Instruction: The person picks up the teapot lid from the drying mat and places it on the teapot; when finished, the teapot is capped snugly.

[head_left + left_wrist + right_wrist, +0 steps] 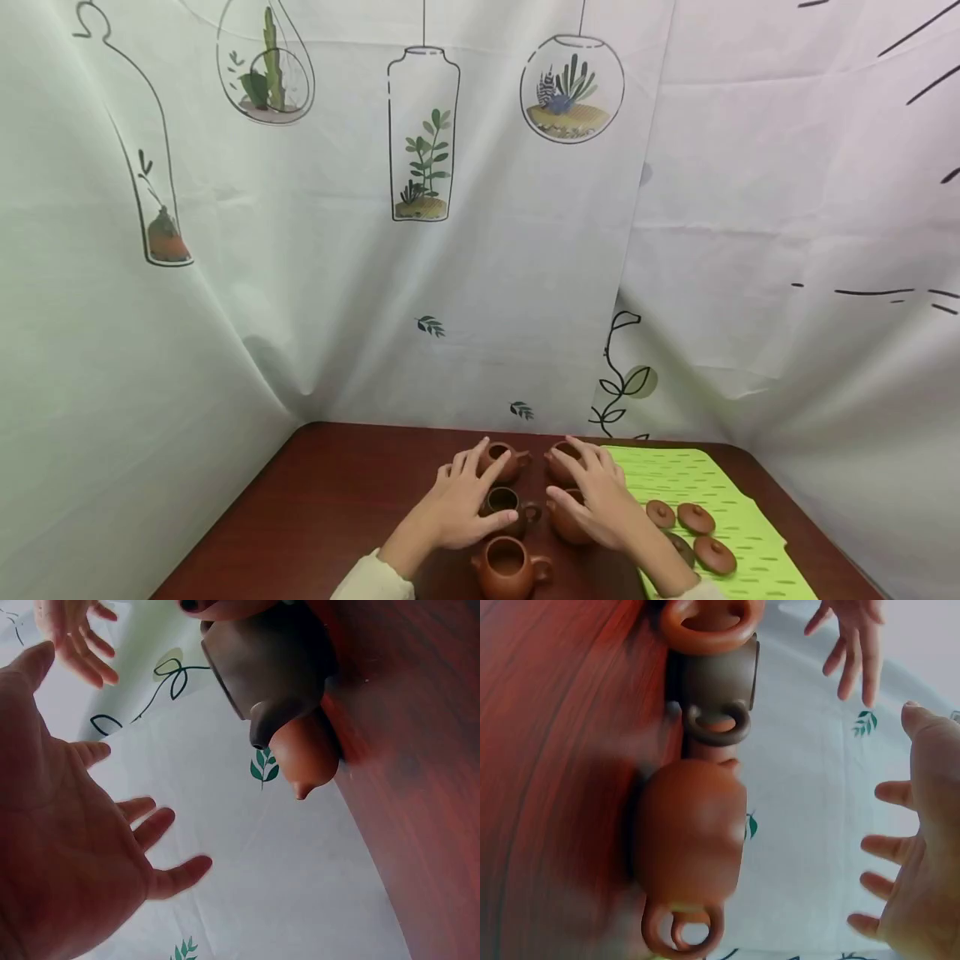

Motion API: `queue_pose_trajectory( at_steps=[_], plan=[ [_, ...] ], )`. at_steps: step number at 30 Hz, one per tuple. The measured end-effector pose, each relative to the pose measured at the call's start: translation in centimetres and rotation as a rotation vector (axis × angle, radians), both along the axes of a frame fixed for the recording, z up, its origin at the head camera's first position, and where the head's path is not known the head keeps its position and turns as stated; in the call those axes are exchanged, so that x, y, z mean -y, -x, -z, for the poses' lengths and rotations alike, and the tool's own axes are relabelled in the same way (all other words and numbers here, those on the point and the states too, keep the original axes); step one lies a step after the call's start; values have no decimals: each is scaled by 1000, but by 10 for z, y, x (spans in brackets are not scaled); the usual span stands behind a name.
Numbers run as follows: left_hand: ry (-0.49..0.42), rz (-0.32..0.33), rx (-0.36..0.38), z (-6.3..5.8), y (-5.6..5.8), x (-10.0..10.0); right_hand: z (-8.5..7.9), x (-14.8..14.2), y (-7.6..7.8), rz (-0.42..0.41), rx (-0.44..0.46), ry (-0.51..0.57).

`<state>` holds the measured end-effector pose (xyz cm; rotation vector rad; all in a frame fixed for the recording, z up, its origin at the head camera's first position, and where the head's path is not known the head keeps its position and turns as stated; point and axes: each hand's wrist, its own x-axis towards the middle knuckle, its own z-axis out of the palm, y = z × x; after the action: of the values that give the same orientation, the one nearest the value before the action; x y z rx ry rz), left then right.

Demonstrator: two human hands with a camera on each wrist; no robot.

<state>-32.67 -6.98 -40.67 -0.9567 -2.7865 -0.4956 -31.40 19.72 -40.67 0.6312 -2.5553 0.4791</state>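
Lidless clay teapots stand in two columns on the table. The left column holds a reddish-brown teapot [512, 472] at the back, a dark brown teapot [277, 664] in the middle and an orange-brown teapot [506, 581] in front. Over this column is my left hand [459, 507], its fingers spread and holding nothing. My right hand [603, 500] hovers, also spread and with nothing in it, above the right column. There a reddish-brown teapot [694, 832] stands in front of another teapot [553, 472], both partly hidden by that hand in the head view. Both wrist views show gaps between palms and teapots.
On the right lies a bright green mat [738, 500]. Several loose lids rest on it, among them a reddish-brown lid [715, 556] and a dark lid [681, 548]. A printed white cloth [480, 350] hangs behind the dark red table [322, 508].
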Motion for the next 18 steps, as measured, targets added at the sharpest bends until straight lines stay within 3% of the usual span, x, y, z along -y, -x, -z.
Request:
queue_pose_trajectory(
  at_steps=[8, 12, 14, 18],
  plan=[
    [-72, 167, 88, 8, -8, 10, 4, -16, -9, -49, -81, 127],
    [-102, 249, 82, 9, -11, 14, 6, -23, -14, -38, -122, 190],
    [-118, 269, 72, 9, -13, 15, 6, -28, -18, -22, -97, 223],
    [-120, 274, 40, 10, -17, 18, 4, -43, -29, 19, 60, 291]
  ],
)
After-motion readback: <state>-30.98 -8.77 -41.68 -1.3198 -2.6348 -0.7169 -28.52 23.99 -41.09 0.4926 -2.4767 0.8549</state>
